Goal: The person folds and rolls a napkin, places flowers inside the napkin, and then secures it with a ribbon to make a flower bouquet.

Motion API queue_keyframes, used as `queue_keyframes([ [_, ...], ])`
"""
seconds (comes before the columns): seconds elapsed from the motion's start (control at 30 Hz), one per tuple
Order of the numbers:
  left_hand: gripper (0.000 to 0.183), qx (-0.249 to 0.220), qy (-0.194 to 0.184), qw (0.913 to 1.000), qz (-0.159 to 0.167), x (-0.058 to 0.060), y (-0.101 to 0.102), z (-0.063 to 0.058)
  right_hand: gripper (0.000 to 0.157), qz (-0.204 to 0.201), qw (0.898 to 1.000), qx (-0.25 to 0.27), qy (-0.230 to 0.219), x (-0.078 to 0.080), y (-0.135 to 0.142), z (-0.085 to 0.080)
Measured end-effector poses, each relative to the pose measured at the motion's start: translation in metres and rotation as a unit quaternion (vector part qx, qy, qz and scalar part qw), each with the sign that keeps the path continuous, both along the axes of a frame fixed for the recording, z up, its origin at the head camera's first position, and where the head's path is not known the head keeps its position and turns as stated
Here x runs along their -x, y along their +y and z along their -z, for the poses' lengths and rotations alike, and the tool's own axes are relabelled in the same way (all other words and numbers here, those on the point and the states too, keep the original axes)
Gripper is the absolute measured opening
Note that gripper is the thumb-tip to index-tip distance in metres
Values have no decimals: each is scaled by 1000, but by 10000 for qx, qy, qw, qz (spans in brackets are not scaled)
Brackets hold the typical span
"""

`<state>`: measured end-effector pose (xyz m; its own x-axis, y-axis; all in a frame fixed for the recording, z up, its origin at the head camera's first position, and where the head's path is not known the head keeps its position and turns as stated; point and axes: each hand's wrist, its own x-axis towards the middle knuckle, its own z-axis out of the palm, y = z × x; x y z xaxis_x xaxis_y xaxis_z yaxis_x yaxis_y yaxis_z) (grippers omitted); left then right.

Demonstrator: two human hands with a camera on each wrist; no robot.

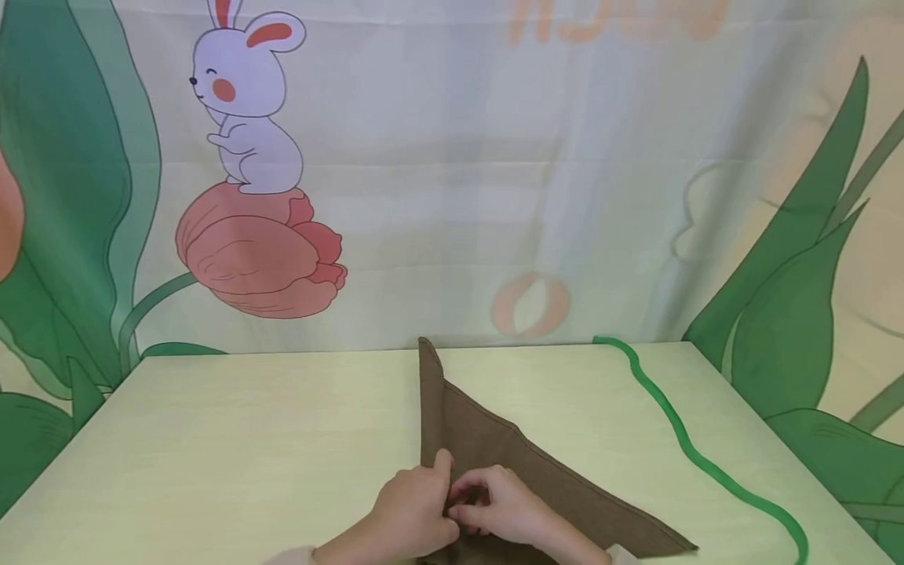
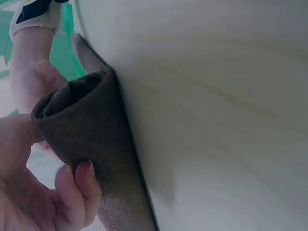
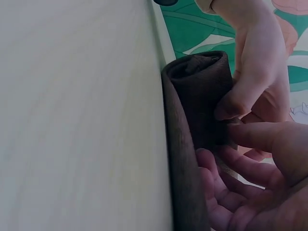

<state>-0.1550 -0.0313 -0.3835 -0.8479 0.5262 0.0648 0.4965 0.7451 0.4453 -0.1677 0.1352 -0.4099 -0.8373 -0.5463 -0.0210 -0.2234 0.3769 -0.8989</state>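
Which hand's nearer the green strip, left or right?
Right. The right hand is at the brown cloth, left of the green strip and apart from it; the left hand, also at the cloth, is farther left.

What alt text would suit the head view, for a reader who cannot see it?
A person's left hand and right hand hold a partly rolled brown cloth on a pale table; a green ribbon lies right of the cloth. Behind hangs a backdrop printed with a rabbit on a tulip.
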Motion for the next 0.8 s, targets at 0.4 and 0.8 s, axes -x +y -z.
queue_keyframes([
  [0.4, 39, 511, 455, 9973, 275, -4, 21, 4, 16, 501, 9984, 218, 167, -5, 19, -2],
  [0.8, 46, -612, -558, 9917, 988, -1, 1, 0, 25, 113, 9963, -332, 784, -9, 24, -1],
])
